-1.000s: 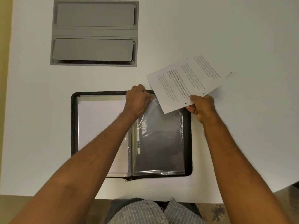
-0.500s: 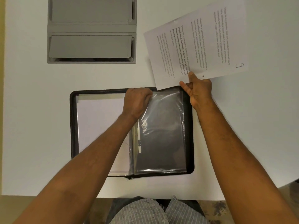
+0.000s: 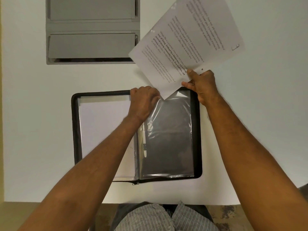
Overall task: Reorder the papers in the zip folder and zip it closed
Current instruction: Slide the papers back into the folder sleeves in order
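Surface: white tabletop [image 3: 250, 130] carried the work, with a grey two-flap recessed cable hatch [image 3: 92, 30] set in its far side.
Folder: black fabric zip folder [image 3: 197, 130] lay open flat near the person, its metal zip pull [image 3: 135, 183] at the near edge by the spine.
Left page: white paper stack [image 3: 103, 130] sat in the left half.
Right page: clear glossy plastic sleeve [image 3: 168, 139] covered the right half, apparently empty, though glare made that hard to confirm.
Left hand [image 3: 143, 101]: curled fingers pinched the sleeve's top edge near the spine.
Right hand [image 3: 202, 85]: thumb and fingers pinched the near edge of a white printed hole-punched sheet [image 3: 186, 42], held above the table beyond the folder's far right corner.
Handling, sheet: judged very light and floppy; an edge pinch lets it droop, so support near a corner and feed it in straight.
Handling, sleeve: thin, slick and clingy; its mouth probably needs holding open.
Handling, zip: the folder must lie shut and flat before the pull will run.
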Motion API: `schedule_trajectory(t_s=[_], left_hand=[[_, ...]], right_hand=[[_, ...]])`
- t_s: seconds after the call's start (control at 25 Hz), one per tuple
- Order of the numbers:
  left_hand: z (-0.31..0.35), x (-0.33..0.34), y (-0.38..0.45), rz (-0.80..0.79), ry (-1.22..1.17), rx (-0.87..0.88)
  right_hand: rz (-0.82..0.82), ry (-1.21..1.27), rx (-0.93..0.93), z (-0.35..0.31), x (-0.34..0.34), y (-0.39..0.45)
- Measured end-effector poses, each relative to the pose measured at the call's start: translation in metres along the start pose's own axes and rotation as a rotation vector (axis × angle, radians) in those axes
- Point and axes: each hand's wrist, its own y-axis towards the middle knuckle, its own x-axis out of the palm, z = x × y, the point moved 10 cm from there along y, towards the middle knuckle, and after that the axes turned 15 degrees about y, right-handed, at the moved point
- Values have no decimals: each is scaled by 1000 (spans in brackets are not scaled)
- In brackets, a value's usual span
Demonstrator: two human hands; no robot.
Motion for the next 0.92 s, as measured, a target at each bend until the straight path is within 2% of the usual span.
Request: schedule_trajectory(t_s=[0.32,0.6,0.92], left_hand=[[-14,1,1,-6,-94,-84],[-27,3,2,-118,-23,-86],[-66,2,0,-191,117,-184]], right_hand=[[-232,-317,72,-7,23,2],[-341,-547,15,-27,29,9],[-390,-651,6,-36,39,22]])
